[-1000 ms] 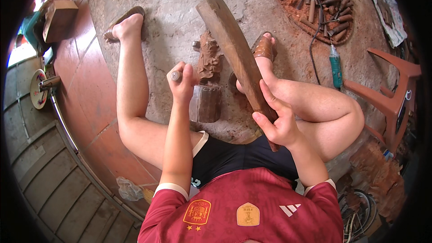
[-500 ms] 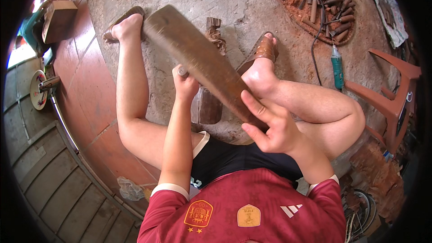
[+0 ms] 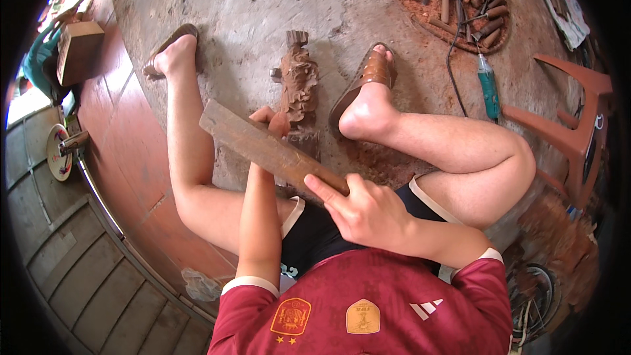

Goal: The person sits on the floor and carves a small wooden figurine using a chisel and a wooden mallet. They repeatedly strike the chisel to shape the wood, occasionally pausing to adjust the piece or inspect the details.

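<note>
A carved brown wooden figure (image 3: 300, 85) lies on the concrete floor between my feet, its lower end partly hidden by my arms. In my right hand (image 3: 371, 213) is a long flat wooden mallet (image 3: 263, 149), gripped at its narrower end and slanting up to the left over my left forearm. My left hand (image 3: 264, 116) is closed beside the near part of the figure. The mallet covers part of that hand; the chisel whose round handle end showed in its fist earlier is mostly hidden now.
A tray of reddish sawdust (image 3: 407, 1) with several round-handled carving tools lies at the far right. Near it are a teal corded power tool (image 3: 488, 92) and a brown plastic chair (image 3: 582, 131). Far left stands a wooden block (image 3: 80, 52).
My right hand has brought the mallet down and nearer to me, toward the left. More of the carved figure is uncovered. My left hand stays closed close to it, and the view has shifted slightly.
</note>
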The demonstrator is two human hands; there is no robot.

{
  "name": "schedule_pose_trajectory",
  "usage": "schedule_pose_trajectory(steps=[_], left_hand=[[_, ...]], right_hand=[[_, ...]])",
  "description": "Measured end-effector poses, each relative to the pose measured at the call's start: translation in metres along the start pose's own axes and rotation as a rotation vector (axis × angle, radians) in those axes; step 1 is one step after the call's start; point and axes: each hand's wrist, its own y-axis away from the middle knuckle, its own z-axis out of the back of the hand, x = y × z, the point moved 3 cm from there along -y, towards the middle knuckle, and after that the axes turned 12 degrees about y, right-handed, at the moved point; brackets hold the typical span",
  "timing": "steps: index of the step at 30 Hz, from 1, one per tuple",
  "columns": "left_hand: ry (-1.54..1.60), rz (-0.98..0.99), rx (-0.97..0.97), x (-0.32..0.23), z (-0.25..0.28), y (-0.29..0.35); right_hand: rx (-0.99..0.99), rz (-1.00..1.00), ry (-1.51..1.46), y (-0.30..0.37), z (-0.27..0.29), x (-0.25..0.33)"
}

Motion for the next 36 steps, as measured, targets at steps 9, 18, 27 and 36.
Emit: schedule_pose_trajectory(steps=[9,18,27,36], left_hand=[[-0.075,-0.128,-0.007,0.003,0.001,0.014],[-0.112,-0.163,0.148,-0.004,-0.008,0.02],[-0.203,-0.195,0.02,-0.002,-0.007,0.024],[-0.04,-0.23,0.039,0.001,-0.008,0.023]], right_hand=[[-0.074,0.038,0.003,0.011,-0.003,0.008],[-0.063,0.041,-0.045,0.025,-0.019,0.001],[-0.099,0.068,-0.047,0.039,-0.023,-0.001],[-0.113,0.079,-0.061,0.037,-0.024,0.005]])
